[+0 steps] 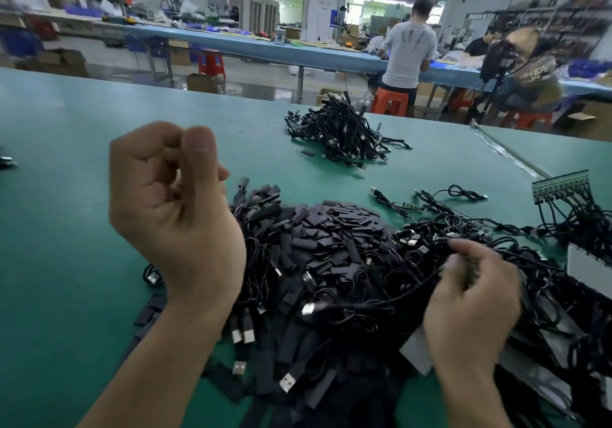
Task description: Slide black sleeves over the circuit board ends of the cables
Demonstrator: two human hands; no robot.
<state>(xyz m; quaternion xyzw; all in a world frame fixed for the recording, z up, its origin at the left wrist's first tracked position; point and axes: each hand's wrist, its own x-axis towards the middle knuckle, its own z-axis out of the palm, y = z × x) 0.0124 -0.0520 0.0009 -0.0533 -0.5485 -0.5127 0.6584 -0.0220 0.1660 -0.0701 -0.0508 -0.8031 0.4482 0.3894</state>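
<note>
Though the right hand (473, 301) is motion-blurred, a cable (410, 290) is pinched in its curled fingers; the left hand (172, 195) is held raised, fingers curled against thumb, nothing visibly held.

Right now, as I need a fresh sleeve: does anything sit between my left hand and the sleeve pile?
Nothing visible does: the left hand is raised left of the sleeve pile, only air between them.

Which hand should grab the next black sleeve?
Probably the left hand: it hangs curled beside the sleeve pile with nothing visible in its grip. The right hand is busy, pinching a cable in the tangle.
</note>
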